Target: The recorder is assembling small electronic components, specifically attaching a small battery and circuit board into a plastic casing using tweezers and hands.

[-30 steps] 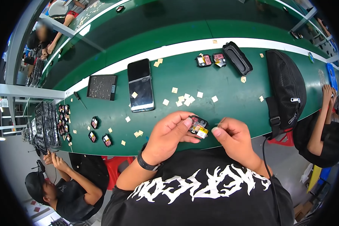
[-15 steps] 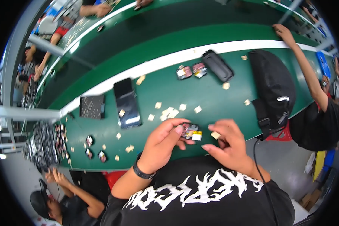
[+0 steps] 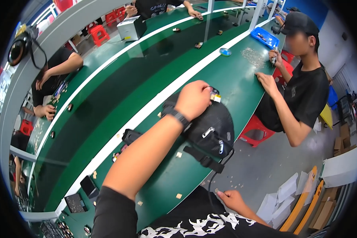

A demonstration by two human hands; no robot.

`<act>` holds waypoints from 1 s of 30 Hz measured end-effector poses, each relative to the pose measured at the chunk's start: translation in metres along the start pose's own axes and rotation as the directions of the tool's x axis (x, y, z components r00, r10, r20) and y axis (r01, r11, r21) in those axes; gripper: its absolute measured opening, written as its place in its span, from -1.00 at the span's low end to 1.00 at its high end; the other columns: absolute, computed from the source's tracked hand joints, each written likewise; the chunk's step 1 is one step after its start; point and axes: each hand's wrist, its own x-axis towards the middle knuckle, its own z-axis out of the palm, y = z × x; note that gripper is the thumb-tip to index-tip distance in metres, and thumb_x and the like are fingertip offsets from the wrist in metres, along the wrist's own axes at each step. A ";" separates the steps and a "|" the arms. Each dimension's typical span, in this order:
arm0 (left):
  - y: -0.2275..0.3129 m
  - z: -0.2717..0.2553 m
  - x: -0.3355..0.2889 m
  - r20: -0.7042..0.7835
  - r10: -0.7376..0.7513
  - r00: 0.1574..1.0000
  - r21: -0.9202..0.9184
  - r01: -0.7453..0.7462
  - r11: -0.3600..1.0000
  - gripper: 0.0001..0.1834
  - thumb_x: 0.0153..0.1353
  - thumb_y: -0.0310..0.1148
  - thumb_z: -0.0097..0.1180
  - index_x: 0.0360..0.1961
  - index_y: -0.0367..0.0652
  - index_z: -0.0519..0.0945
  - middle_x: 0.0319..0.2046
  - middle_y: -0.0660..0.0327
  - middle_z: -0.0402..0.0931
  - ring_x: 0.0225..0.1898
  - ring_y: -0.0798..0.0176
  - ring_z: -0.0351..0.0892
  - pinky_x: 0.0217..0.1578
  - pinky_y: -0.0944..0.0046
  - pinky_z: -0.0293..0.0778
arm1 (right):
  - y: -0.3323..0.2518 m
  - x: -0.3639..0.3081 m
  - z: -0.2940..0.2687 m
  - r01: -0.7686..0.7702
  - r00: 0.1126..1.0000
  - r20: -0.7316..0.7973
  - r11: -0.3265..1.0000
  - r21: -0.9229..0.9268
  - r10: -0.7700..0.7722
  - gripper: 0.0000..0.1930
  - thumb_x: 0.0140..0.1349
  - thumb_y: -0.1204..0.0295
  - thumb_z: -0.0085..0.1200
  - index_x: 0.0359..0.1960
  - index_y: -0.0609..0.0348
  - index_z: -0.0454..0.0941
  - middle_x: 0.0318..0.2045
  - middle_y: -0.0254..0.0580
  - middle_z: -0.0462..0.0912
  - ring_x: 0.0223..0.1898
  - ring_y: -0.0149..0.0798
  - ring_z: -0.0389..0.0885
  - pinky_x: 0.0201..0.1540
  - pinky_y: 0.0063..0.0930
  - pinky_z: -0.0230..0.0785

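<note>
My left arm reaches out over the green table, and my left hand (image 3: 193,100) grips a small dark electronic part with a yellow-and-white tab (image 3: 215,96). Beneath that hand lies a black zippered bag (image 3: 220,126), its strap and buckle trailing toward the table's near edge. Low on the right, beside my lap, my right hand (image 3: 235,200) is closed with the thumb along the curled fingers; whatever may be in it is hidden. A dark cable (image 3: 211,193) hangs from the bag's side down past my shirt.
A seated co-worker (image 3: 301,87) at the right handles a small item near a blue tray (image 3: 264,37) and a scatter of pale pieces (image 3: 253,58). A black case (image 3: 131,136), a phone (image 3: 89,186) and beige squares (image 3: 179,196) lie on the table. A red stool (image 3: 256,131) stands alongside.
My view has swung to the right. The left hand has carried the electronic part out over the black bag, while my right hand has dropped away from it to beside my lap.
</note>
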 end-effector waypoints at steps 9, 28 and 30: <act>-0.011 0.091 0.154 0.288 -0.198 0.937 0.834 -0.144 0.532 -0.75 0.03 -0.37 0.37 -0.26 -0.25 0.79 -0.21 -0.14 0.70 -0.13 -0.14 0.71 -0.10 0.01 0.61 | 0.020 -0.006 -0.010 -0.086 0.958 -0.255 0.980 0.181 0.131 -0.59 0.32 0.20 0.29 -0.58 0.27 0.56 -0.71 -0.42 0.48 -0.60 -0.54 0.36 -0.54 -0.49 0.23; 0.067 -0.054 -0.304 -0.143 -0.170 0.975 0.146 0.191 0.971 -0.77 0.43 -0.45 0.10 0.02 -0.26 0.68 -0.15 0.09 0.72 -0.20 0.03 0.68 -0.06 0.22 0.56 | -0.369 0.363 -0.198 0.497 0.536 -0.327 0.604 -0.623 -0.778 -0.40 0.15 0.30 0.34 0.24 0.21 0.51 0.18 0.03 0.58 0.18 0.07 0.58 0.18 -0.15 0.47; 0.059 -0.043 -0.344 -0.305 -0.394 0.867 0.041 0.425 0.904 -0.77 0.42 -0.45 0.13 -0.01 -0.34 0.67 -0.17 0.09 0.72 -0.20 0.19 0.68 -0.08 0.27 0.56 | -0.389 0.432 -0.196 0.419 0.653 -0.275 0.640 -0.644 -0.705 -0.20 0.07 0.21 0.41 0.36 0.19 0.39 0.31 0.06 0.45 0.23 0.07 0.54 0.22 -0.16 0.45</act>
